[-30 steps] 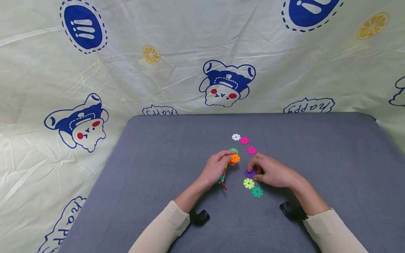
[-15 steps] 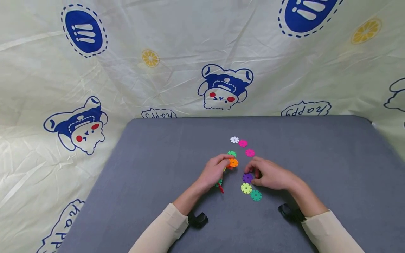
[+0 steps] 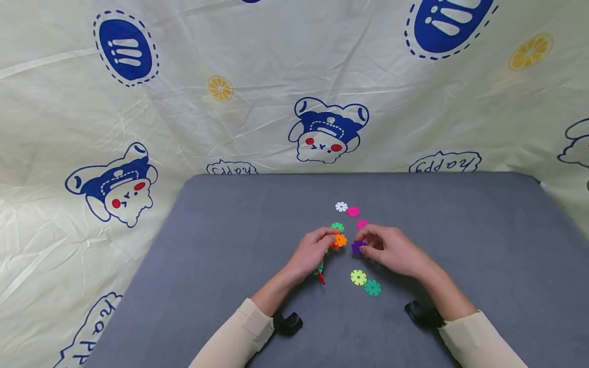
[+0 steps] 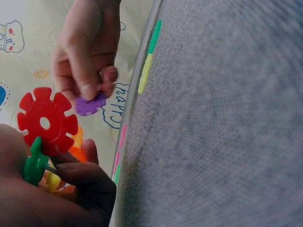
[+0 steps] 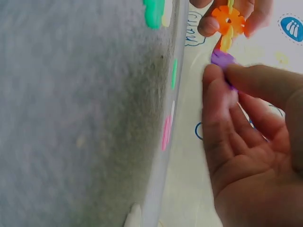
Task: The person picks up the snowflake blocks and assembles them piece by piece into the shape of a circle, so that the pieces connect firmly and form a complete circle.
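Observation:
My left hand (image 3: 310, 253) holds a chain of notched plastic discs joined at their slots. Its orange disc (image 3: 340, 240) faces the other hand; a red disc (image 4: 47, 120) and a green disc (image 4: 35, 163) stick out by the palm, and yellow shows partly behind the fingers in the left wrist view. Between thumb and fingertips my right hand (image 3: 395, 250) pinches a purple disc (image 5: 221, 59), raised off the table. The purple disc is close to the orange end in the head view; whether they touch I cannot tell.
On the grey table (image 3: 230, 230) lie a light yellow disc (image 3: 358, 277) and a teal disc (image 3: 372, 288) on the near side. Farther back are a white disc (image 3: 341, 206), pink discs (image 3: 353, 211) and a green disc (image 3: 338, 226). A printed cloth (image 3: 267, 122) hangs behind.
My right hand has picked the purple disc up from beside the light yellow one and moved it up and away, toward the orange disc. The left hand keeps its hold, nearly still.

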The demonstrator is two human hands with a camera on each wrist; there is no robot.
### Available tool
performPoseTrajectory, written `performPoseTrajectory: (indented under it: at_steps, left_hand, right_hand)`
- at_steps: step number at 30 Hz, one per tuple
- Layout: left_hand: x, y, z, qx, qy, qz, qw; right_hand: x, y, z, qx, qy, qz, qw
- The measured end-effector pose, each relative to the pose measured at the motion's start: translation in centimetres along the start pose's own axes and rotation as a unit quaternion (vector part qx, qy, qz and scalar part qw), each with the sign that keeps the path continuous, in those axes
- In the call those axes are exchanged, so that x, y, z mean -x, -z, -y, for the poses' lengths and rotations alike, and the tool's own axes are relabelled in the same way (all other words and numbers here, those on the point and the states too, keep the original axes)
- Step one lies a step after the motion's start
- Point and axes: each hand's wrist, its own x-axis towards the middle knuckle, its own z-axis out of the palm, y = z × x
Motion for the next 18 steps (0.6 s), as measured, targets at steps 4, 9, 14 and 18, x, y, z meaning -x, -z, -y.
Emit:
performPoseTrajectory:
  at_steps: [4, 9, 14, 18]
  left_hand:
    - [0.1, -0.1, 0.1, -0.003, -0.009, 0.003, 0.9999]
    - [0.2, 0.0, 0.1, -0.001, -0.013, 0.006, 0.9999]
    - [0.2, 0.0, 0.1, 0.008, -0.016, 0.01, 0.9998]
    - [0.2, -0.1, 0.0, 0.018, -0.019, 0.012, 0.9996]
  right_hand:
    - [0.1, -0.3, 0.3, -0.034, -0.008, -0.033, 0.999]
    - [0.0, -0.7, 0.9, 0.017, 0.018, -0.067, 0.997]
    - [-0.1, -0.9, 1.2, 0.053, 0.028, -0.076, 0.995]
    - [-0.1, -1.0, 1.3, 0.055, 0.024, -0.088, 0.994]
